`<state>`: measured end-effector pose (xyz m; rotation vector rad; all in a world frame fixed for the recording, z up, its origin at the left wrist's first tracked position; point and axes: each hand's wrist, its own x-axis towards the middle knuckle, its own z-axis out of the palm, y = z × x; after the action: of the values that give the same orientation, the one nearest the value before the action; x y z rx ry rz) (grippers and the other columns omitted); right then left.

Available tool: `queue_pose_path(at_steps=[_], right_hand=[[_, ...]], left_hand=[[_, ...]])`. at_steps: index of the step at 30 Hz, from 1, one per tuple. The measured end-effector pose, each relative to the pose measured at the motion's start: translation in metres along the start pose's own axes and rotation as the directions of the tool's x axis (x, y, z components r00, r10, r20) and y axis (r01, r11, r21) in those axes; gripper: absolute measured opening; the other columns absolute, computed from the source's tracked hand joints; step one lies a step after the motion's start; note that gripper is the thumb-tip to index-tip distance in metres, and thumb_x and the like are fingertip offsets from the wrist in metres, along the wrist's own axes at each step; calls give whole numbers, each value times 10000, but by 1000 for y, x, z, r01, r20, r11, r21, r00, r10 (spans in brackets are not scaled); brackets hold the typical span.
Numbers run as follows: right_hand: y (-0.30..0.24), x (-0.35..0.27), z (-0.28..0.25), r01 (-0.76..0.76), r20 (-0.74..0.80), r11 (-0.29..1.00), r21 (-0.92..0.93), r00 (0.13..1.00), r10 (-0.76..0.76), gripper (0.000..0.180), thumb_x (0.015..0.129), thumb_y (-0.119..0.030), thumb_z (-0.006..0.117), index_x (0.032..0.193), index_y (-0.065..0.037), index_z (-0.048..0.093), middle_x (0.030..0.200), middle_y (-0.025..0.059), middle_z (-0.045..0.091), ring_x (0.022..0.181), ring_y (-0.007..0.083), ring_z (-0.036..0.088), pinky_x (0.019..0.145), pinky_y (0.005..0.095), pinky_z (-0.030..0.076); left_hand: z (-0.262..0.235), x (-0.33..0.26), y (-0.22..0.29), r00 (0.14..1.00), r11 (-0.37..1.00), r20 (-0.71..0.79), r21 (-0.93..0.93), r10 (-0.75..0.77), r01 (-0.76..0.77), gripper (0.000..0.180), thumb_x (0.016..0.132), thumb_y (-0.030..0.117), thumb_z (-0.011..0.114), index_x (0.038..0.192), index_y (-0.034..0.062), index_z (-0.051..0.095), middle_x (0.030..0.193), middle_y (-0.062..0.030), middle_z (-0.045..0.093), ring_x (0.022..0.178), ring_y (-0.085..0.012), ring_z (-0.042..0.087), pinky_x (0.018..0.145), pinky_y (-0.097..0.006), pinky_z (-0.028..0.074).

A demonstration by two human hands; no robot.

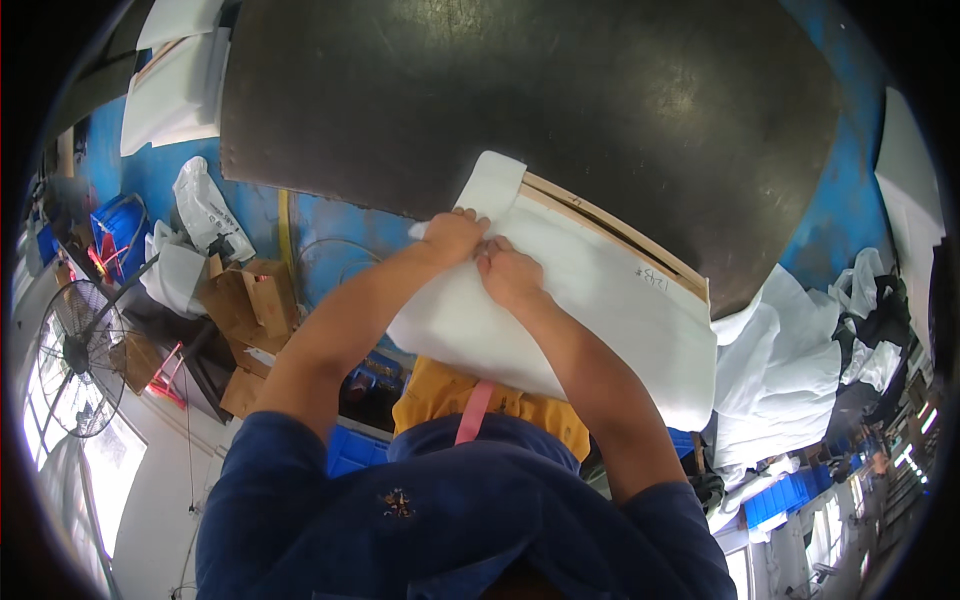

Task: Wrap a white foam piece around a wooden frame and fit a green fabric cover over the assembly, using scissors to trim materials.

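Observation:
A padded panel [600, 320] lies in front of me, wrapped in white sheet padding, with a bare wooden frame edge [615, 235] along its far side. Dark handwriting marks the padding near that edge. At the panel's left end, my left hand [457, 236] is closed with its fingers curled on the white padding. Close beside it, my right hand [512, 274] pinches the same padding, the fingertips of both hands nearly touching. A flap of the padding [495, 178] sticks up beyond my hands over the frame's left end. What lies between my fingertips is too small to make out.
A large dark tabletop [530, 90] spreads beyond the panel, over a blue worn surface [340, 222]. On the left are cardboard boxes [268, 298], a white plastic bag [212, 210] and a standing fan [78, 355]. White padding [775, 375] is heaped at right.

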<state>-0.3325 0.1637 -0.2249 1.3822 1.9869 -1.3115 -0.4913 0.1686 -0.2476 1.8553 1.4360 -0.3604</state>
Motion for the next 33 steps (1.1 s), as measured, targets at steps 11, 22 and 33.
queue_pose_path(at_steps=[11,22,33], right_hand=[[1,15,-3,-44,191,992,-116,979,66,330,942,-356,508,1074,-106,679,1203,92,591,1032,285,638,852,405,523],[-19,-32,-7,126,-16,990,60,992,-125,324,945,-305,492,1136,-80,626,1221,91,595,991,309,650,851,446,515],[-22,-20,-6,77,116,997,-20,990,-74,304,949,-335,511,1034,-75,647,1170,80,616,1022,298,638,863,431,507]], left_hand=[[-50,-63,-23,859,977,509,-205,59,54,208,873,274,575,959,94,632,924,-158,676,851,-347,656,721,-469,511],[-5,-47,9,997,989,27,134,-73,69,268,863,216,605,1048,27,562,1109,-146,636,1080,-338,596,856,-459,489],[-71,-126,-39,938,970,344,-213,-40,120,271,902,314,603,1002,64,576,944,-213,642,965,-397,615,828,-455,495]])
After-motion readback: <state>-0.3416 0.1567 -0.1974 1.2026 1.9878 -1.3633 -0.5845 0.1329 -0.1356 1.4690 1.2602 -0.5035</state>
